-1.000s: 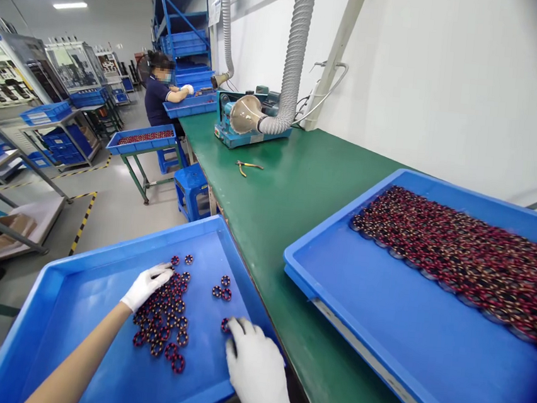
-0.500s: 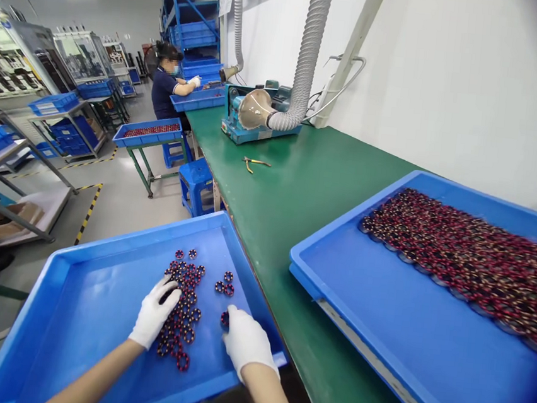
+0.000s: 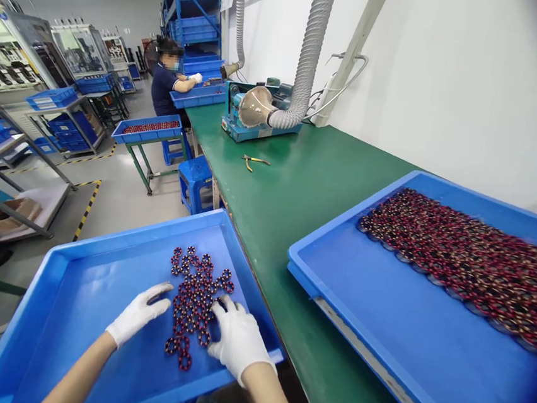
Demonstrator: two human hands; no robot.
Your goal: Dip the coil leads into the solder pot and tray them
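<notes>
Several dark rings with red and gold segments (image 3: 196,293) lie loosely clustered on the floor of a blue plastic tray (image 3: 99,286). My left hand (image 3: 141,311), in a white glove, hovers just left of the cluster, thumb and fingers apart, with nothing in it. At the cluster's right side, my right hand (image 3: 239,338), also gloved in white, has its fingers spread and touches the rings near its fingertips. Rings directly under those fingertips are partly hidden.
A second blue tray (image 3: 356,279) on the green bench (image 3: 278,202) holds many packed rings. Pliers (image 3: 256,160) and a teal machine (image 3: 237,129) with a grey duct hose (image 3: 309,53) are farther back. A co-worker (image 3: 166,84) sits at the far end.
My left hand has drawn back to the left, away from the rings. My right hand has moved left against the cluster, and the separate rings on the right now lie closer to it.
</notes>
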